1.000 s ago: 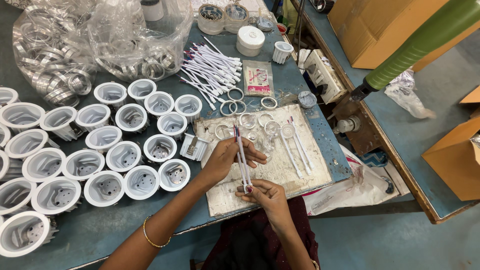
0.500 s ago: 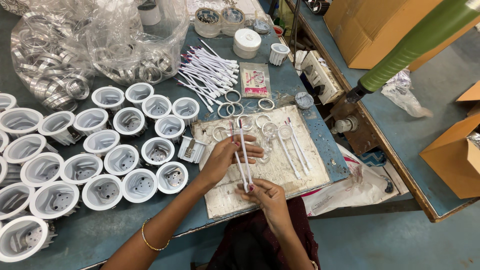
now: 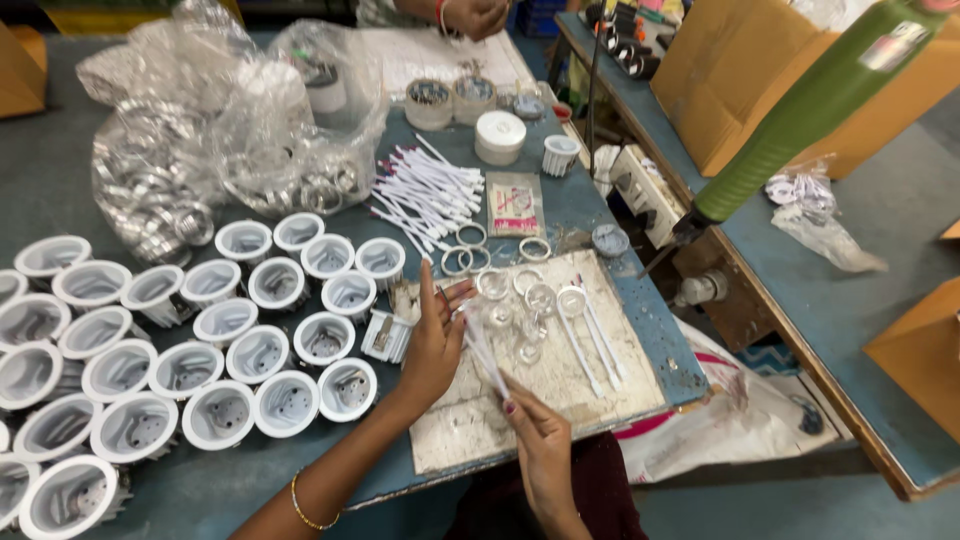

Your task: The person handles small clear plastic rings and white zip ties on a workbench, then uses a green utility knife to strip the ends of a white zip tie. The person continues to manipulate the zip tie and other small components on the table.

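Observation:
My left hand (image 3: 437,340) rests on a worn white board (image 3: 560,395) at the table's front edge, fingers spread and touching the upper end of a thin white wire piece (image 3: 483,352). My right hand (image 3: 535,432) pinches the lower end of that same piece from below. Small clear lens rings (image 3: 530,300) lie on the board just right of my left hand, with two more white wire pieces (image 3: 588,335) beside them.
Rows of white round lamp housings (image 3: 200,340) fill the left of the table. Behind stand bags of metal rings (image 3: 170,190), a pile of white wires (image 3: 430,195), a small packet (image 3: 516,205) and little tubs (image 3: 450,100). Another person's hand (image 3: 475,15) is at the far edge. A green tube (image 3: 800,110) slants on the right.
My left hand has turned up onto its edge with fingers spread, and the wire piece has tilted between both hands. The view has shifted slightly.

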